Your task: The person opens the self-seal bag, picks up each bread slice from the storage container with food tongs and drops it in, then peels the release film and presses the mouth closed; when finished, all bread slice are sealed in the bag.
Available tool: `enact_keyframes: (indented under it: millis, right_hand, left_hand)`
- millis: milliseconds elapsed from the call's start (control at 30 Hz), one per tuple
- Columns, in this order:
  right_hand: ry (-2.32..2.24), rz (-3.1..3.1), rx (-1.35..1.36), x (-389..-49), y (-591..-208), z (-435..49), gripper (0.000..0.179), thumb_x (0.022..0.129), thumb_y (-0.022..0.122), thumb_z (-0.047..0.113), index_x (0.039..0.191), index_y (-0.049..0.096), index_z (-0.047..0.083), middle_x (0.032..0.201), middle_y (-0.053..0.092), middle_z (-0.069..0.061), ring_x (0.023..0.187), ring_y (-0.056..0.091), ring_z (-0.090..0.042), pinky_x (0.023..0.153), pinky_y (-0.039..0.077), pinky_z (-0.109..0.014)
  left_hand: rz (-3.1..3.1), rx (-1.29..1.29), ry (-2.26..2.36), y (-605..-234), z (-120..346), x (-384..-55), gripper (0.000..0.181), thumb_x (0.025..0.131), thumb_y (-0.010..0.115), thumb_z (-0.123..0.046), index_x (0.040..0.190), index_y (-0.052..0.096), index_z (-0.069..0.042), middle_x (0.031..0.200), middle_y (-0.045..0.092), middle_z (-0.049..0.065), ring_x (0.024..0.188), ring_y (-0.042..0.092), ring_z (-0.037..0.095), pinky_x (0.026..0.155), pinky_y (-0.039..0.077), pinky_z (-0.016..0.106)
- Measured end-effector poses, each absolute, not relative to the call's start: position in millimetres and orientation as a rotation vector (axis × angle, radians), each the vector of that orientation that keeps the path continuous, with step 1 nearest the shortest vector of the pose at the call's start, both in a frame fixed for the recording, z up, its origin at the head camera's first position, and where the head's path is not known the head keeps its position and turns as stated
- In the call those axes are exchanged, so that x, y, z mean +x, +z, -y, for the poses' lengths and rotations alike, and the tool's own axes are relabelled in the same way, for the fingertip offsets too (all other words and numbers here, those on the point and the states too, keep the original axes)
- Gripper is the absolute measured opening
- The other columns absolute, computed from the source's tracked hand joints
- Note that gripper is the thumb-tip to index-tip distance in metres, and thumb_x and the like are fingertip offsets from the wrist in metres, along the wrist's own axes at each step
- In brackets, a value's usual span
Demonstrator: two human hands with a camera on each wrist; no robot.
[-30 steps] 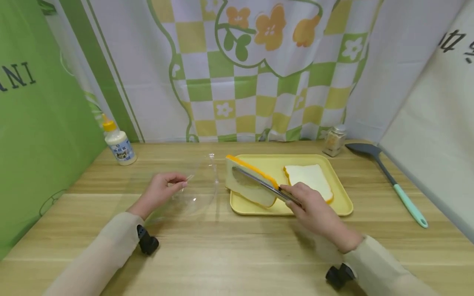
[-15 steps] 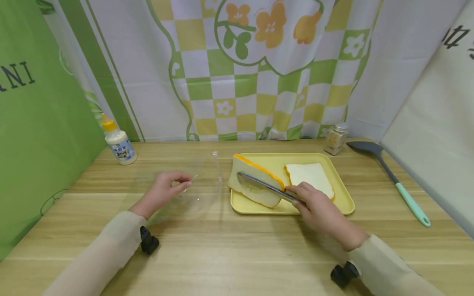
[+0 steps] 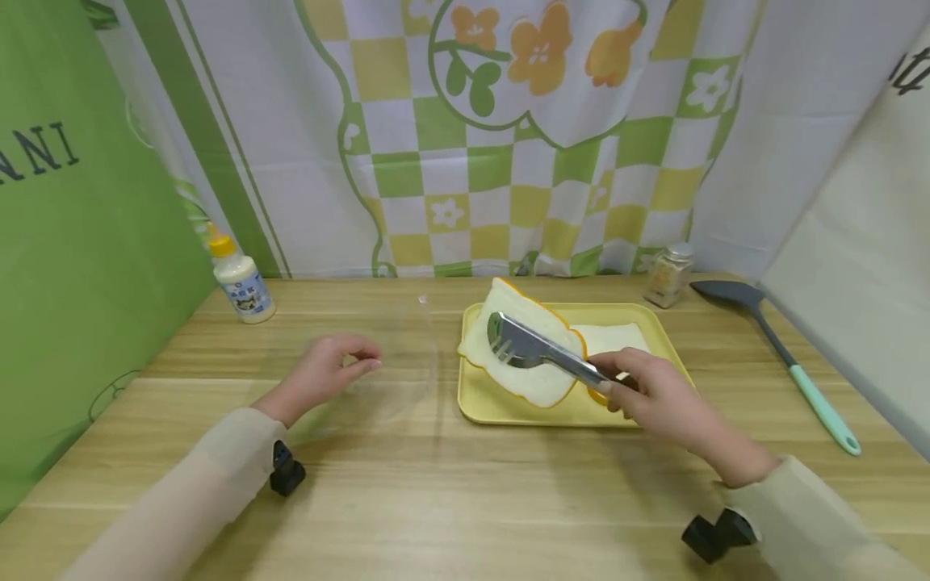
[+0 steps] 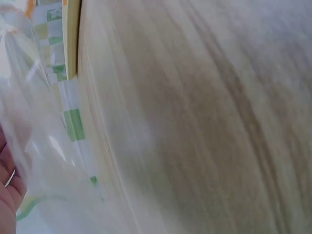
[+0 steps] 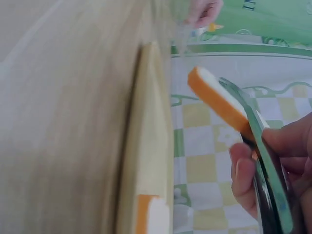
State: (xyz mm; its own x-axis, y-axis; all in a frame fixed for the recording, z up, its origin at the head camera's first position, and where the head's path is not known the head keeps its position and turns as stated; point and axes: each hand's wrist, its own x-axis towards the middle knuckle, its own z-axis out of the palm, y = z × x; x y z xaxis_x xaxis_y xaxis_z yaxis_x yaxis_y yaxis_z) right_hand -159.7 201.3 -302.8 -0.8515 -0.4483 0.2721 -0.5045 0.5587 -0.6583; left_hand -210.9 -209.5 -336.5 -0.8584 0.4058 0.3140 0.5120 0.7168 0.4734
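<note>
My right hand (image 3: pixel 657 399) grips metal tongs (image 3: pixel 574 365) with a fork-like end. In their jaws is a slice of bread (image 3: pixel 541 389) with an orange crust, tilted over the left part of the yellow tray (image 3: pixel 487 415). The right wrist view shows this bread slice (image 5: pixel 217 102) edge-on, away from the tray. A second bread slice (image 3: pixel 617 336) lies on the tray's right side, partly covered by the first slice and hand. My left hand (image 3: pixel 320 375) pinches a clear plastic bag (image 4: pixel 48 146) left of the tray, its mouth toward the tray.
A squeeze bottle with a yellow cap (image 3: pixel 245 286) stands at the back left. Behind the tray's right corner is a glass jar (image 3: pixel 667 278). A spatula with a mint handle (image 3: pixel 821 407) lies along the right. A curtain (image 3: pixel 436 177) closes off the back.
My right hand has moved right and turned, so the held slice now shows its face with the tongs across it, rising higher over the tray. The left hand stays nearly in place.
</note>
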Motion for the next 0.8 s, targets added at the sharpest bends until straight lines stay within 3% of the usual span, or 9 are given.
enact_keyframes:
  millis: [367,800]
  right_hand:
    - [1.546,2.967,0.907,-161,-288,-190,0.03,0.093,0.051,0.007,0.12,0.055,-0.005,0.094,0.057,-0.017,0.061,0.056,-0.014,0.052,0.048,-0.028]
    - [2.085,2.979,0.792,-165,-305,-173,0.034,0.093,0.049,0.006,0.121,0.049,-0.013,0.096,0.055,-0.019,0.062,0.055,-0.013,0.055,0.049,-0.024]
  left_hand:
    - [2.609,-1.05,-0.632,-328,190,-199,0.009,0.079,0.071,-0.004,0.088,0.071,-0.004,0.084,0.069,0.004,0.076,0.063,0.014,0.069,0.053,0.032]
    - [2.436,-1.039,-0.682,-337,174,-195,0.007,0.078,0.071,-0.003,0.084,0.068,-0.004,0.08,0.066,0.002,0.074,0.061,0.012,0.067,0.052,0.026]
